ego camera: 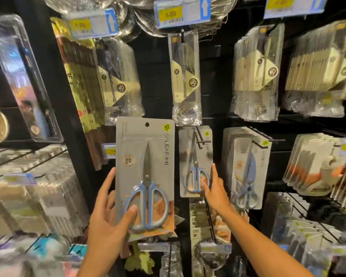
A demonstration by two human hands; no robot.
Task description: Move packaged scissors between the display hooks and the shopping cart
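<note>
My left hand (108,212) grips a grey card pack of blue-handled scissors (146,176) by its lower left edge, thumb across the handles, holding it upright in front of the display. Its hang hole at the top is free of any hook. My right hand (214,188) touches the lower right edge of a second scissors pack (195,160) that hangs on a display hook (203,141); fingers lie on its front and side. A further row of scissors packs (248,172) hangs to the right. The shopping cart is out of view.
Packaged spoons and utensils (185,76) hang on the upper hooks, with yellow price tags (183,14) above. Chopstick packs (82,86) hang at the left. Stacked packets fill the left shelf (38,192) and the right hooks (316,166). Wire hook ends stick out toward me.
</note>
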